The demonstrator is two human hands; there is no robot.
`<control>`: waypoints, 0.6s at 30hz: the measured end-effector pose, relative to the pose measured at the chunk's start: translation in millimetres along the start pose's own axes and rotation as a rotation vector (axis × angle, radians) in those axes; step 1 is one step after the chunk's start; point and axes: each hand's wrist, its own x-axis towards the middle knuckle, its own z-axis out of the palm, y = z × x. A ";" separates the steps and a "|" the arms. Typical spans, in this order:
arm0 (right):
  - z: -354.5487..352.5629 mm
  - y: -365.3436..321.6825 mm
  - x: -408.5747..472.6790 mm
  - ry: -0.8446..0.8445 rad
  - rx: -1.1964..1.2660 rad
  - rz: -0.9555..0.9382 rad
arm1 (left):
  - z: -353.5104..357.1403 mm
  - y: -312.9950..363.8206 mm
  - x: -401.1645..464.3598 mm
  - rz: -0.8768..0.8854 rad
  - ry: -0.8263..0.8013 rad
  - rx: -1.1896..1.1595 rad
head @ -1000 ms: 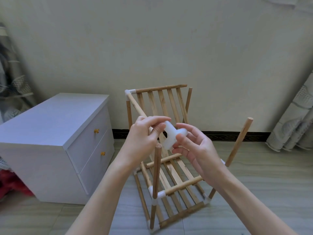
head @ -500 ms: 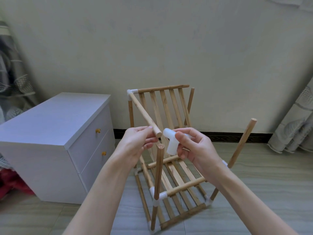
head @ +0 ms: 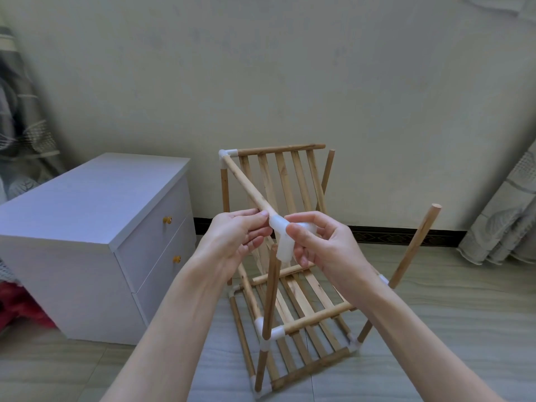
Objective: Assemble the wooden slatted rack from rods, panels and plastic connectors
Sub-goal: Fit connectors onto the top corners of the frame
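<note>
A partly built wooden slatted rack (head: 293,291) stands on the floor in front of me. A top side rod (head: 246,185) runs from the far-left white corner connector (head: 225,155) toward me. My left hand (head: 235,242) pinches this rod near its free end. My right hand (head: 322,245) grips a white plastic connector (head: 281,236), one socket of which sits over that rod end. Just under the connector's lower socket stands the near-left upright rod (head: 269,294), its top bare. The top of the near-right upright rod (head: 414,245) is bare too.
A white two-drawer cabinet (head: 95,236) stands close to the left of the rack. A wall runs behind, curtains (head: 504,219) hang at the right, and dark fabric and something red lie at the far left. Tiled floor (head: 435,329) spreads to the right.
The connector, held apart from the rod before, now sits on the end of the top side rod. My left hand moved from the connector to steady the rod.
</note>
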 end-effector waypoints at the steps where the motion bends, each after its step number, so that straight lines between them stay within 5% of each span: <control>1: 0.3 -0.9 1.1 0.004 0.005 -0.008 | 0.5 0.1 0.4 -0.010 -0.002 -0.018; 18: -1.0 -2.6 15.7 -0.054 -0.131 0.008 | 0.8 -1.9 2.4 -0.003 0.001 0.190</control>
